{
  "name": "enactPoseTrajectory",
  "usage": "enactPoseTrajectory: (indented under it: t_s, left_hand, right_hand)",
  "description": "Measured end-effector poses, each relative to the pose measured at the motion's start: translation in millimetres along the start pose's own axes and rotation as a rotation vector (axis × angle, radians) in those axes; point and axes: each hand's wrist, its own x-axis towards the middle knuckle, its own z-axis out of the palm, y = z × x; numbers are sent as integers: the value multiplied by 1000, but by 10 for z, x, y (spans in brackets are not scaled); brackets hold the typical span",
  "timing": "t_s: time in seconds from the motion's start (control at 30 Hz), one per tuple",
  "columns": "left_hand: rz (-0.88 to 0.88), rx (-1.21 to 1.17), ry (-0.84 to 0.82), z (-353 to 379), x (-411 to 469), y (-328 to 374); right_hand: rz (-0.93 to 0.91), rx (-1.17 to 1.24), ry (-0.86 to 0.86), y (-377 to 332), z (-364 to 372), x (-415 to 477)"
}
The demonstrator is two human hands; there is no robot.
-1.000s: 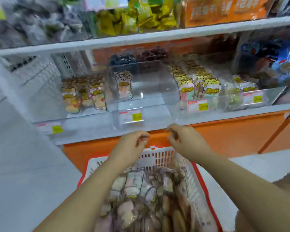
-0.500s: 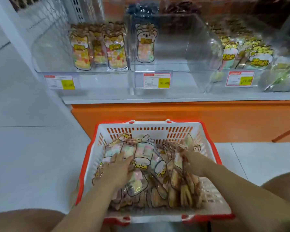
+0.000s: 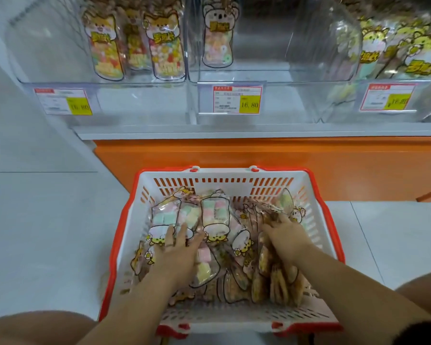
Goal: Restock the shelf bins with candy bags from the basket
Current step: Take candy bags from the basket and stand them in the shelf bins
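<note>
A white basket with a red rim (image 3: 224, 181) stands on the floor before the shelf, full of clear candy bags (image 3: 215, 215) printed with cartoon animals. My left hand (image 3: 178, 250) lies flat on the pastel bags at the basket's left, fingers spread. My right hand (image 3: 285, 235) reaches into the right side, its fingers among the brown-filled bags (image 3: 279, 280); the fingertips are hidden by wrapping. Above, the middle clear bin (image 3: 266, 75) holds a single koala bag (image 3: 218, 36).
The left bin (image 3: 105, 82) holds several fox-printed bags (image 3: 135, 43). The right bin (image 3: 393, 80) holds yellow-printed bags. Price tags (image 3: 237, 99) hang on the bin fronts. An orange shelf base (image 3: 259, 155) runs behind the basket. My knees frame the bottom corners.
My hands dropped from the shelf edge into the basket, and my view tilted down. Since half a second ago both hands have settled a little deeper among the bags.
</note>
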Motion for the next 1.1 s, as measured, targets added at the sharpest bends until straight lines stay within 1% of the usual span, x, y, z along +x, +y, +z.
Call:
enactPoseTrajectory:
  t_s: [0.13,0.27,0.33,0.37,0.4,0.47,0.5,0.53,0.6,0.63,0.67,0.7,0.73,0.77,0.8,0.83,0.9,0.97,1.0,1.03,1.1]
  left_hand:
    - [4,-6,4,-4,-11,16]
    - [-4,-44,-13,-11,-6,6]
    - [4,-61,-14,-30,-11,9]
    - [1,-71,-15,-45,-14,16]
    - [-8,-82,-19,-61,-14,21]
    - [-26,-107,-28,-105,-10,46]
    - [-33,-124,-7,-137,-18,77]
    - [-31,-146,49,-190,-38,125]
    - [25,-173,272,-313,-77,255]
    - [61,-260,365,-385,-91,339]
    - [90,-449,384,-466,-107,434]
    - [101,-731,304,-537,-127,538]
    - [100,-1078,173,-586,-134,626]
    - [73,-1384,65,-623,-138,695]
    - [38,-1613,12,-634,-133,729]
    - [2,-1758,12,-632,-124,733]
    - [-102,-1828,94,-585,-93,675]
    - [-180,-1815,146,-498,-65,595]
    - [-186,-1797,168,-457,-52,575]
    - [-183,-1767,197,-418,-34,552]
    - [-164,-1707,258,-364,5,511]
  right_hand:
    - [-3,68,-8,48,174,16]
    - [45,95,-60,161,206,-17]
    - [16,221,-51,237,132,-22]
    - [10,322,-6,285,95,-10]
    - [23,445,75,323,16,-15]
    - [95,702,274,349,-246,-70]
    - [134,841,371,334,-397,-123]
    - [170,980,453,304,-537,-171]
    - [232,1173,602,223,-777,-261]
    - [254,1225,660,161,-851,-298]
    - [273,1278,702,71,-902,-335]
    - [279,1331,725,-47,-926,-363]
    - [257,1377,732,-195,-940,-400]
    - [194,1384,731,-362,-936,-448]
    - [100,1341,732,-534,-915,-504]
    - [-7,1265,742,-684,-876,-552]
    - [-184,1144,768,-854,-760,-576]
    - [-305,1085,724,-837,-688,-538]
    - [-316,1068,691,-794,-668,-513]
    - [-281,1060,658,-745,-635,-477]
    - [-119,1059,659,-595,-550,-394]
